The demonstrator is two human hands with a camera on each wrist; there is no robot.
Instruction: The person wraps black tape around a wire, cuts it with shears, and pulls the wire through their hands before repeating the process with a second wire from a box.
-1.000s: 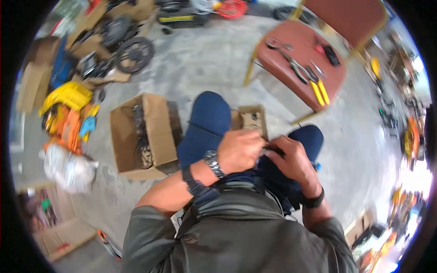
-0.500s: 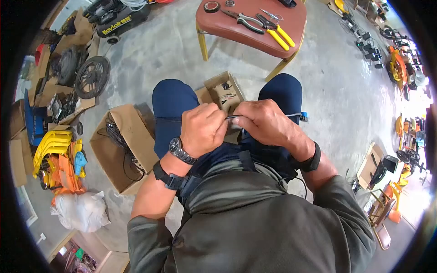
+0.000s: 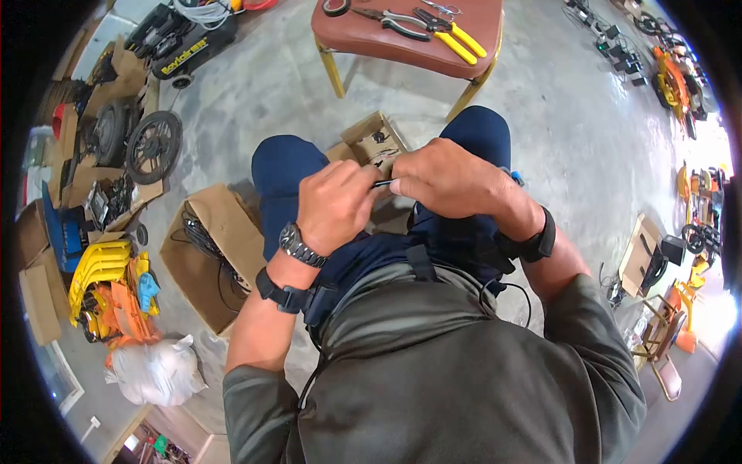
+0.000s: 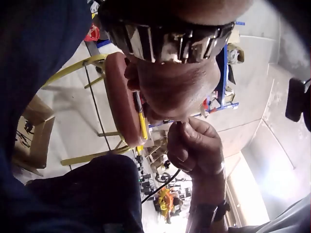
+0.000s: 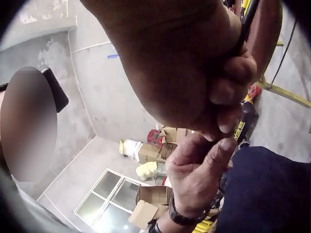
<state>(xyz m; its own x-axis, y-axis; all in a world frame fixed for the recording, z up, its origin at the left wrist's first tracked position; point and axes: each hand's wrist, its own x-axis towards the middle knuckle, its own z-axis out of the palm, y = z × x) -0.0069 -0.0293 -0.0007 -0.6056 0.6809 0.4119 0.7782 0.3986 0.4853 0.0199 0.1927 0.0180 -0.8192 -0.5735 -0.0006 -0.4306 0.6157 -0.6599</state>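
1 thin black cable [image 3: 382, 184] was pinched by the left hand [image 3: 335, 199] at its 9 o'clock and right hand [image 3: 446, 178] at 3, apparently for steadiness.

The room has grey walls [image 5: 109, 87], a paned window [image 5: 121, 187], concrete floor [image 3: 247, 93] and brown chair [image 3: 371, 50].

Ahead of you, a brown-red chair [image 3: 433, 62] is standing on the grey floor [image 3: 255, 77], and yellow-handled pliers [image 3: 456, 49] are lying on its seat. Over to your left, a black machine with yellow lettering [image 3: 193, 60] is sitting near a black wheel [image 3: 154, 148]. Closer to you, yellow plastic parts [image 3: 99, 267] are resting near a white bag [image 3: 158, 371], while an open cardboard box [image 3: 232, 220] is standing to their right.
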